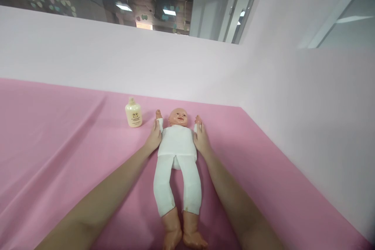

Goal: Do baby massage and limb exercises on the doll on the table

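Observation:
A baby doll (176, 144) in a white suit lies on its back on the pink sheet, head away from me, bare feet toward me. My left hand (154, 137) rests flat against the doll's upraised arm on the left side, fingers stretched out. My right hand (200, 137) lies the same way against the doll's other arm and side, fingers straight and together. Neither hand holds anything.
A small cream bottle (133, 113) with a cap stands upright on the sheet just left of the doll's head. The pink sheet (58, 144) covers the surface, with folds at the left. Pale pink walls (307, 125) close in behind and to the right.

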The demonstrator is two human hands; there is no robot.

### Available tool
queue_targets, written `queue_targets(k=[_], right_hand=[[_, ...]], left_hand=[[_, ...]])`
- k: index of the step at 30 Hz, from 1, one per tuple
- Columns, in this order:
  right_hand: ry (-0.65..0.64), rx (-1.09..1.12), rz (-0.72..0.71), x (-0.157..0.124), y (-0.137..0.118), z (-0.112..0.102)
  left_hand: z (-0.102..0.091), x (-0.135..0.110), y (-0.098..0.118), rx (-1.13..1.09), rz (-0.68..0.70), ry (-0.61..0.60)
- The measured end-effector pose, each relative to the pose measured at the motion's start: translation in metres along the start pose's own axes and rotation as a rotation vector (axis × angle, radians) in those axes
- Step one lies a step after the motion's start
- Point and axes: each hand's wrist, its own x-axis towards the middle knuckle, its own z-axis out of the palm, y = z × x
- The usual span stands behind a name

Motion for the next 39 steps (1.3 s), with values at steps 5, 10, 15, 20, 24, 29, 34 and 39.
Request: queue_targets(k=[5,10,15,20,24,29,34,39], right_hand=[[-0.066,-0.025,0.122,-0.001,0.016,0.004],[-0.044,0.025,0.159,0.000,0.019,0.007],[0.007,0.125,0.131,0.001,0.016,0.002],[0.138,0.185,0.135,0.000,0.001,-0.006],[0.201,0.212,0.087,0.000,-0.011,-0.009],[0.161,0.263,0.046,-0.003,-0.023,-0.012],[-0.029,0.211,-0.057,-0.008,-0.035,-0.018],[-0.136,0.118,-0.192,-0.008,-0.041,-0.021]], left_hand=[[-0.004,0.001,-0.005,0.115,-0.152,-0.031],[-0.009,0.003,-0.003,0.238,-0.282,-0.079],[-0.011,0.002,0.000,0.152,-0.243,-0.064],[-0.011,-0.001,0.007,-0.032,-0.216,-0.025],[-0.011,-0.004,0.018,-0.084,-0.078,-0.006],[-0.011,-0.010,0.028,-0.047,0.012,-0.079],[-0.015,-0.012,0.040,0.041,0.199,-0.147],[-0.017,-0.011,0.046,0.099,0.230,-0.202]])
